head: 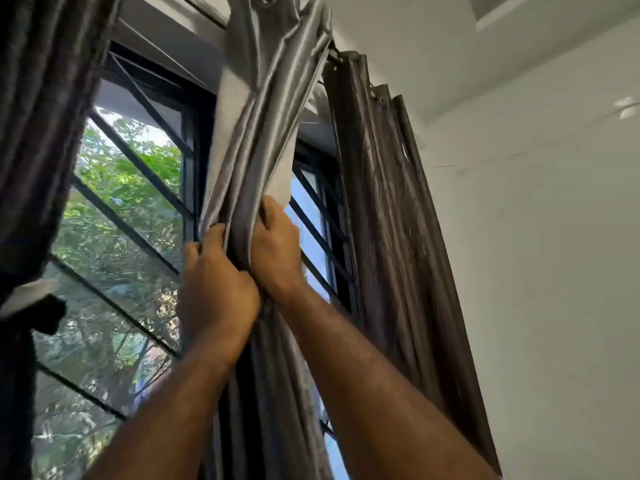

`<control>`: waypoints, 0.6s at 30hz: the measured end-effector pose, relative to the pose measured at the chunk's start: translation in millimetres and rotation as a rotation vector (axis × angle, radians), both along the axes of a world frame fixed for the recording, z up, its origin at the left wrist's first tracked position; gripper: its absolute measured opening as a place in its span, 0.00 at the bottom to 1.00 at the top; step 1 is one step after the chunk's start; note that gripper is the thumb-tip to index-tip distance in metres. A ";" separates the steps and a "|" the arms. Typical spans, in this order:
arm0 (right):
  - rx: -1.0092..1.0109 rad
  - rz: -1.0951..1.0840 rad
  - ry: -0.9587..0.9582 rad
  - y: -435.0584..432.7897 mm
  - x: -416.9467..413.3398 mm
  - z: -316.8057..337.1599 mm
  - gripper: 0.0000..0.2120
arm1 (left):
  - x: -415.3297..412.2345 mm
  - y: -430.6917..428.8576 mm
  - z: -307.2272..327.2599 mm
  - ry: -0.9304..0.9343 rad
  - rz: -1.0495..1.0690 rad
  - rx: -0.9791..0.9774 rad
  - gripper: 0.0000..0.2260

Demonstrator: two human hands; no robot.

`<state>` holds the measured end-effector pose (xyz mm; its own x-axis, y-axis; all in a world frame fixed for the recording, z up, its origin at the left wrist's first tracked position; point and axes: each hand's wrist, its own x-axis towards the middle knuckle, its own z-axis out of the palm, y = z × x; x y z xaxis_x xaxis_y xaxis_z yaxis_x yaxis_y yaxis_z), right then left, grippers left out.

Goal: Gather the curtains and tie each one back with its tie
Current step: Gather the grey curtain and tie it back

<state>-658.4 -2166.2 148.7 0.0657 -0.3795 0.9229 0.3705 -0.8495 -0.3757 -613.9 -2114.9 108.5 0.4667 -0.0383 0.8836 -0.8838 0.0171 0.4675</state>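
A shiny grey middle curtain (266,109) hangs bunched in front of the window. My left hand (216,282) and my right hand (275,249) are both raised and closed around its gathered folds, side by side and touching. A second grey curtain (391,216) hangs loose to the right against the wall. At the far left a dark curtain (38,109) hangs gathered, with a pale tie (27,296) around it. No tie shows on the middle curtain.
The window (131,216) has black diagonal and horizontal bars, with green trees outside. The curtain rod (334,51) runs along the top. A white wall (536,271) fills the right side, and a ceiling fan blade (627,107) shows at the right edge.
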 end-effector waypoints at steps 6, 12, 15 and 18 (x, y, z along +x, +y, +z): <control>0.030 0.008 0.075 -19.4 -48.5 -15.5 0.10 | -21.4 17.6 -1.2 0.093 -0.072 0.004 0.19; 0.225 0.237 0.116 -68.8 -78.7 -40.3 0.13 | -31.9 -12.5 -4.9 0.030 -0.104 0.196 0.26; 0.139 0.118 0.134 -80.7 -74.6 -39.0 0.06 | -36.7 -27.4 -1.7 0.061 -0.144 0.254 0.32; 0.067 0.059 0.159 -83.5 -66.6 -39.4 0.02 | -40.9 -35.8 0.3 0.008 -0.076 0.305 0.29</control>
